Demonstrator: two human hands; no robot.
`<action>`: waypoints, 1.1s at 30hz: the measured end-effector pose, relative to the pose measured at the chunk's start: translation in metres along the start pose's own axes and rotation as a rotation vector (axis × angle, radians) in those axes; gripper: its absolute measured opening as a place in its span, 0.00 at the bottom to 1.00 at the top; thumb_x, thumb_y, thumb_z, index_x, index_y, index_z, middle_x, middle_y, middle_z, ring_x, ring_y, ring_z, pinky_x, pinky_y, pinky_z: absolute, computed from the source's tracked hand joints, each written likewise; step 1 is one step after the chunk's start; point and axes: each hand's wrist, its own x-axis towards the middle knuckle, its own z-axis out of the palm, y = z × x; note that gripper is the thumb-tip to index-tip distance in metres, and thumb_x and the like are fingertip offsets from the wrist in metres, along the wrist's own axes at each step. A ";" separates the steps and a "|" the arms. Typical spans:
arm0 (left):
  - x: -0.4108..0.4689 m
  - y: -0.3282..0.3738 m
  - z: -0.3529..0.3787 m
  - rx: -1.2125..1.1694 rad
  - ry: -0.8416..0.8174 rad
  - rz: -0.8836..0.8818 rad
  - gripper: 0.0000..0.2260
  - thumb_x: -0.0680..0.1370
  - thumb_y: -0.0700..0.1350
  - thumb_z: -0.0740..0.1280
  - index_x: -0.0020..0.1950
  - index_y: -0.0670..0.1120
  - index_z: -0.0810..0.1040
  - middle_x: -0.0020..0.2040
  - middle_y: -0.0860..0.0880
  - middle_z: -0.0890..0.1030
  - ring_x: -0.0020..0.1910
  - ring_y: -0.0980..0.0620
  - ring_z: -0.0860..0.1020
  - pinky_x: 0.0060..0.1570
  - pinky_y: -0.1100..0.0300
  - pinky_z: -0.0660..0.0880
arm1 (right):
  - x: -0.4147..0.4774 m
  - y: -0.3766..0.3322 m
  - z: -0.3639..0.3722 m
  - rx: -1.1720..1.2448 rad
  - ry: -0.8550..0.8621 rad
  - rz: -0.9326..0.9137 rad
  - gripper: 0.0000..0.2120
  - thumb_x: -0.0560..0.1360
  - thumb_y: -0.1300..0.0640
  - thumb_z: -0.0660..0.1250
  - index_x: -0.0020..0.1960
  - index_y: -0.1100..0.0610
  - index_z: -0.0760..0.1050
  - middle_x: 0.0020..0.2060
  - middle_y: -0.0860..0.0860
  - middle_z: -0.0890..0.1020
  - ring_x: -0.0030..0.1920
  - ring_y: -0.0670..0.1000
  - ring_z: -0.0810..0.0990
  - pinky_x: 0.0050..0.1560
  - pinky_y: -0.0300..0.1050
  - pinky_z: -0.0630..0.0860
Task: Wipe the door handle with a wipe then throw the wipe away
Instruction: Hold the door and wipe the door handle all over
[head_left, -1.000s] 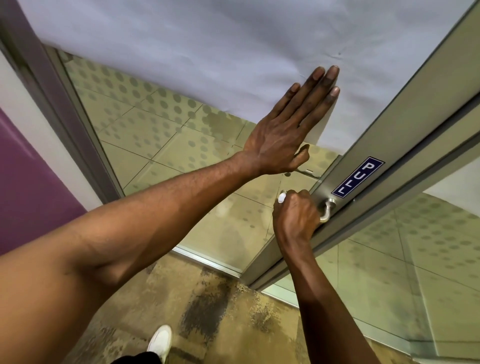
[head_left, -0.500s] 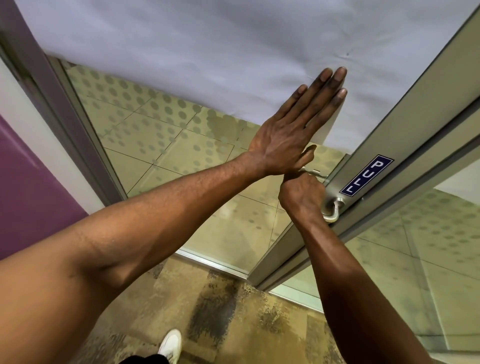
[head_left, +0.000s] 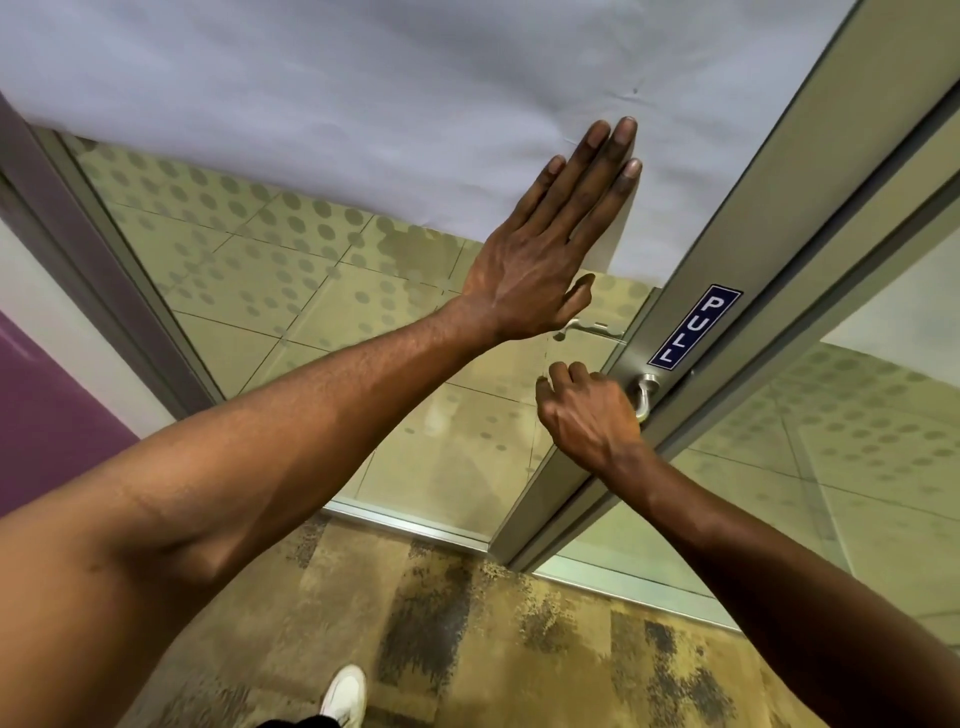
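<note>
right hand (head_left: 589, 415) slid left, covering door handle (head_left: 645, 393)

A: Obs., head view. Both forearms bare to the frame edge; no sleeves, watch or rings on the left hand (head_left: 524, 280) or the right hand (head_left: 587, 415).

B: Footwear?

A: One white smooth-toed sneaker (head_left: 344, 693) at bottom edge, with a dark trouser hem (head_left: 298, 722) beside it.
</note>
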 end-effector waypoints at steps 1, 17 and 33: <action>0.000 0.001 0.000 0.002 0.002 -0.004 0.46 0.76 0.52 0.68 0.90 0.39 0.57 0.90 0.34 0.58 0.90 0.34 0.56 0.91 0.40 0.55 | -0.008 0.003 0.004 -0.002 0.050 -0.008 0.10 0.79 0.59 0.66 0.49 0.63 0.83 0.44 0.59 0.84 0.38 0.58 0.82 0.29 0.47 0.69; 0.002 0.007 0.003 -0.037 0.001 -0.036 0.48 0.74 0.51 0.70 0.90 0.37 0.57 0.89 0.31 0.57 0.90 0.30 0.56 0.91 0.39 0.53 | -0.113 0.027 0.080 0.336 0.272 0.535 0.11 0.76 0.55 0.78 0.57 0.51 0.86 0.41 0.55 0.78 0.36 0.58 0.77 0.33 0.43 0.65; 0.003 0.013 0.004 -0.036 0.009 -0.051 0.47 0.74 0.50 0.71 0.89 0.35 0.58 0.88 0.29 0.58 0.89 0.29 0.57 0.90 0.36 0.56 | -0.067 0.025 0.066 2.127 0.631 1.662 0.04 0.78 0.66 0.75 0.47 0.60 0.81 0.48 0.58 0.86 0.39 0.50 0.85 0.40 0.40 0.86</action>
